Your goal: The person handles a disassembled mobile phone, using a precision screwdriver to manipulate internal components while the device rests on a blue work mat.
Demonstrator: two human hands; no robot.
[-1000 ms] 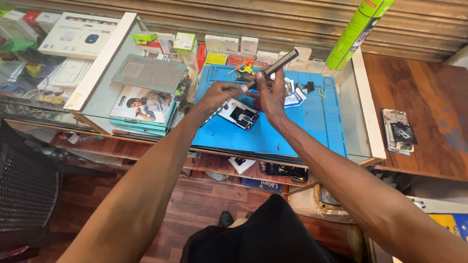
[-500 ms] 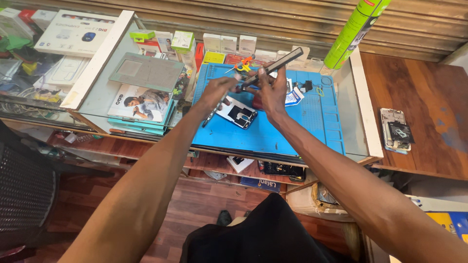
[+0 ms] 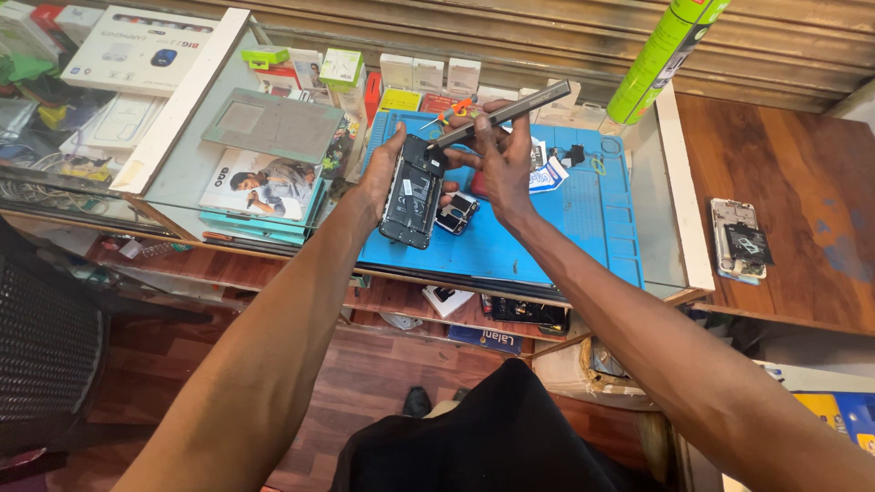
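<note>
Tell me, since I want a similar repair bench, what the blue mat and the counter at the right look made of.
The blue mat looks like matte silicone or rubber: even colour, moulded grid and recesses, no glare. The counter at the right looks like wood, reddish brown with visible grain and worn patches; solid or veneer cannot be told.

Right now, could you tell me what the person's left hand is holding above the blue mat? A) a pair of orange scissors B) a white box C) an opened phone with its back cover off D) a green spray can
C: the left hand grips the opened phone above the blue mat, while the right hand sets a slim grey screwdriver against the phone's top end.
</note>
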